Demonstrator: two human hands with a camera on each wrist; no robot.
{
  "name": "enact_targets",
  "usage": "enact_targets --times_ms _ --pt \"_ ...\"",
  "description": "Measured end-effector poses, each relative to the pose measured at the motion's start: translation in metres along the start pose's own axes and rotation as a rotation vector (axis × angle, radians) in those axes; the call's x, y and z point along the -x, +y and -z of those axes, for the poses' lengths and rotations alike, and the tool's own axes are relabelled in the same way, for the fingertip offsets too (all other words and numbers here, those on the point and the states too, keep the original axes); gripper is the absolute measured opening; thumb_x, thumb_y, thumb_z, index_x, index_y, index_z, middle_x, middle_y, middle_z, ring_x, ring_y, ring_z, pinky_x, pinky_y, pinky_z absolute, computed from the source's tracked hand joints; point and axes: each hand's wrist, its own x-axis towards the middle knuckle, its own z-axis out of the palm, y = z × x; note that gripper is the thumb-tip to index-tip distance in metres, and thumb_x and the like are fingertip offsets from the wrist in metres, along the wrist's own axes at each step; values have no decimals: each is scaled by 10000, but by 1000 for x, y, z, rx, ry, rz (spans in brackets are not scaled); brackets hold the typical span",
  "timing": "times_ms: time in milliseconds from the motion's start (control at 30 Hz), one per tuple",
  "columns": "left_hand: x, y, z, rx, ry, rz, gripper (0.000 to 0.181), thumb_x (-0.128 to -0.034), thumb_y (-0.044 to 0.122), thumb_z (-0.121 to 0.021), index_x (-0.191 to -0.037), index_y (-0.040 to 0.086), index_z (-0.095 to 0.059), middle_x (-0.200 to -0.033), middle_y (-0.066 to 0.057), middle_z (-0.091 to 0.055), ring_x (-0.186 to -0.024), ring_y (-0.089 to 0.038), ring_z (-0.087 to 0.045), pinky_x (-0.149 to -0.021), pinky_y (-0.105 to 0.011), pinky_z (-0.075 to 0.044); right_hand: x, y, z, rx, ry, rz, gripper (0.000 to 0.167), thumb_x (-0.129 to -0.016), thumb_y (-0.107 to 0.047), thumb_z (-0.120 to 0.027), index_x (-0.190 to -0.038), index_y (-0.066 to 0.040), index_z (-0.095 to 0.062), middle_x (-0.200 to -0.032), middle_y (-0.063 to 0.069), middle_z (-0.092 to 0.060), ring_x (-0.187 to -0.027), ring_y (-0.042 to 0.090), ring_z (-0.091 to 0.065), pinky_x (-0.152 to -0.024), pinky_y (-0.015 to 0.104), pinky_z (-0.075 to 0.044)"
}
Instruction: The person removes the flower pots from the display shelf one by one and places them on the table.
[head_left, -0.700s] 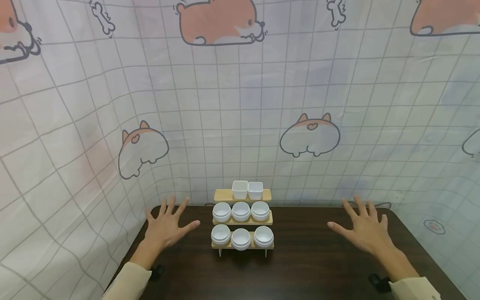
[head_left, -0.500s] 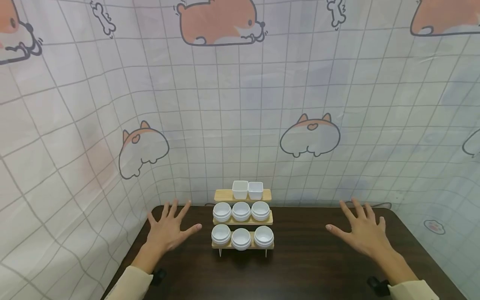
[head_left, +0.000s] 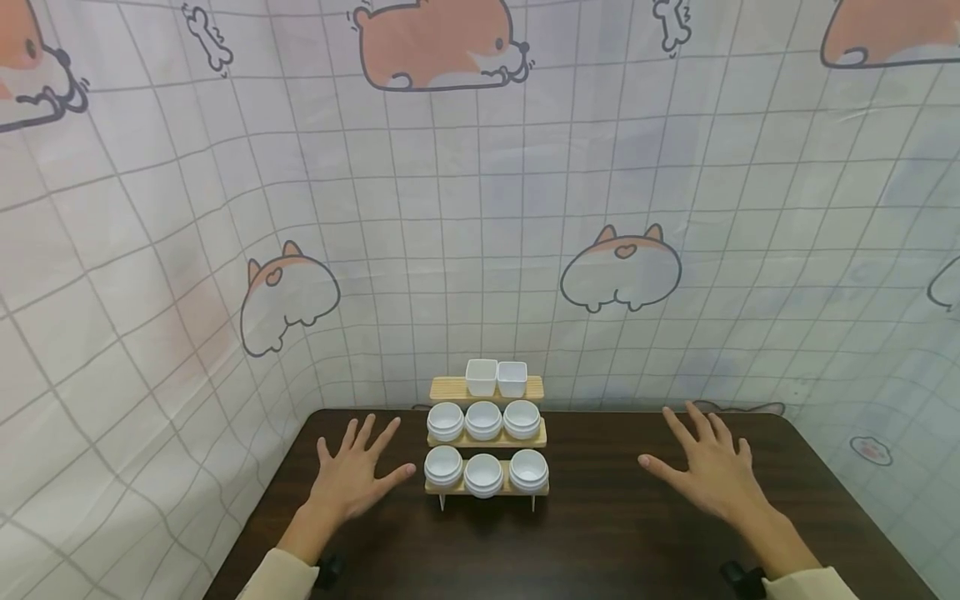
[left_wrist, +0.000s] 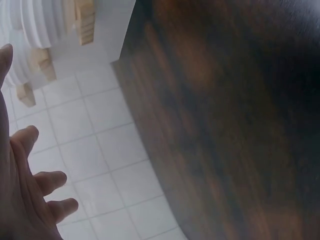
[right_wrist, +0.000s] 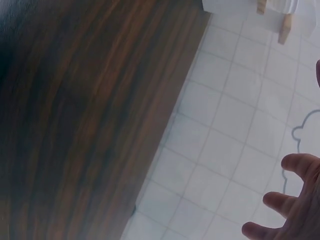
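Both hands hang with fingers spread and hold nothing. The left hand (head_left: 348,479) is left of a three-tier wooden stand (head_left: 447,388), its thumb pointing at the lowest tier without touching. Farther off, on the stand's right, is the right hand (head_left: 712,471). Two square white cups (head_left: 482,377) sit on the top tier; round white bowls (head_left: 483,421) line the middle tier, and three more bowls (head_left: 483,476) the lowest. In the left wrist view, part of the stand (left_wrist: 86,22) shows above the left hand (left_wrist: 25,195); the right wrist view has the right hand (right_wrist: 295,200) at its lower right.
The stand is on a dark wooden table (head_left: 600,517). A white gridded curtain (head_left: 480,208) with animal drawings hangs behind and at both sides. A thin dark cable (head_left: 738,408) lies at the table's back right edge.
Both hands have moved inward and slightly nearer the table's front, the left one to the right and the right one to the left. The stand and its cups stay in place.
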Motion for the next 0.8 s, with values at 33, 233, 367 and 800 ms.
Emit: enact_targets --times_ms 33,233,367,800 --pt "1 0 -2 6 0 -4 869 -910 786 -471 -1624 328 -283 -1682 -168 -266 -1544 -471 -213 -1103 -855 -64 0 -1 -1 -6 1 0 942 -927 -703 -551 -1647 -193 -218 -1657 264 -201 -1441 625 -197 -990 902 -156" --pt "4 4 -15 54 2 -28 803 -937 725 -503 -1609 318 -336 -1650 -174 -341 -1518 -465 -293 -1120 -823 -153 1 -11 -6 -61 -6 12 916 -938 -679 -559 -1644 -196 -232 -1657 265 -208 -1444 617 -202 -995 887 -166" --pt "6 7 -27 130 5 -33 737 -966 663 -521 -1588 290 -389 -1605 -178 -419 -1485 -448 -365 -1131 -788 -211 2 -18 -10 -85 2 29 896 -941 -662 -574 -1634 -184 -270 -1643 275 -234 -1430 620 -228 -993 881 -183" --pt "7 16 -51 538 128 48 502 -1064 418 -507 -1503 174 -519 -1456 -167 -596 -1354 -422 -543 -1102 -642 -411 -8 -39 -23 -226 32 54 815 -981 -596 -562 -1620 -160 -306 -1638 287 -249 -1425 613 -254 -1019 847 -202"
